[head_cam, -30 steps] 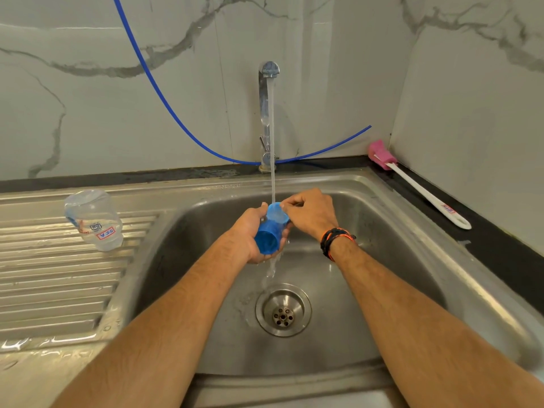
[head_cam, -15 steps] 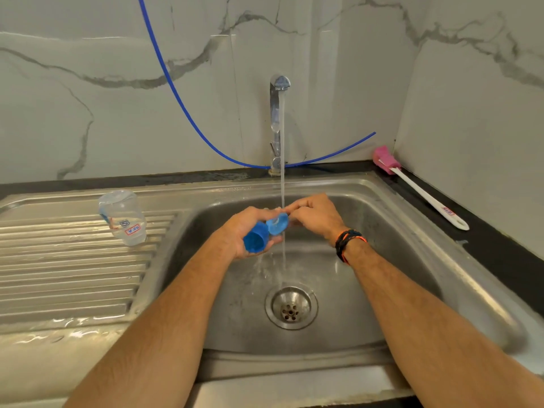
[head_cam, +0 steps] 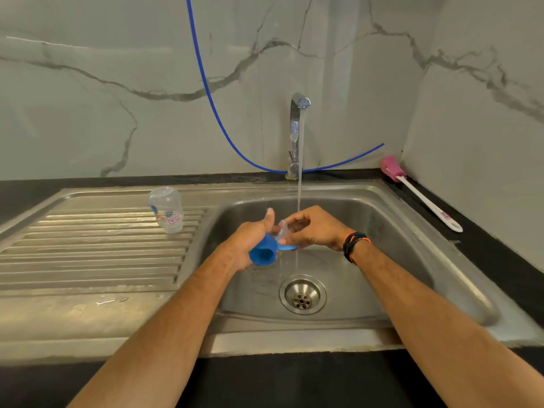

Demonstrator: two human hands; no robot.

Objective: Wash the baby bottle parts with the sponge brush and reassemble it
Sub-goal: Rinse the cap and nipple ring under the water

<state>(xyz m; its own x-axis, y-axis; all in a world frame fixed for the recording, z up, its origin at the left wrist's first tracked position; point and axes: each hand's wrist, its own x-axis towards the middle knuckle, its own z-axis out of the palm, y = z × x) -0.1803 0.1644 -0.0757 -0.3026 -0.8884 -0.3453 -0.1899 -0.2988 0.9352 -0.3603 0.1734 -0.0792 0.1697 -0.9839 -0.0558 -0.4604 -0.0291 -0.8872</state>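
Over the sink bowl (head_cam: 412, 260), my left hand (head_cam: 250, 242) grips a blue bottle cap (head_cam: 263, 253), its open end facing me and the thumb sticking up. My right hand (head_cam: 315, 228) pinches a clear nipple set in a blue ring (head_cam: 286, 241), right beside the cap. Both hands are just left of the running water stream (head_cam: 299, 201). The clear bottle body (head_cam: 167, 209) stands upside down on the drainboard. The pink sponge brush (head_cam: 418, 192) with its white handle lies on the dark counter at the right.
The tap (head_cam: 296, 134) stands at the back of the sink, with a blue hose (head_cam: 212, 98) looping along the marble wall behind it. The drain (head_cam: 302, 294) sits below my hands. The ribbed drainboard (head_cam: 88, 254) stretches to the left and is wet.
The two blue parts have come apart: my right hand now holds the nipple with its ring, separate from the cap. My left thumb has lifted. The view has shifted back and up.
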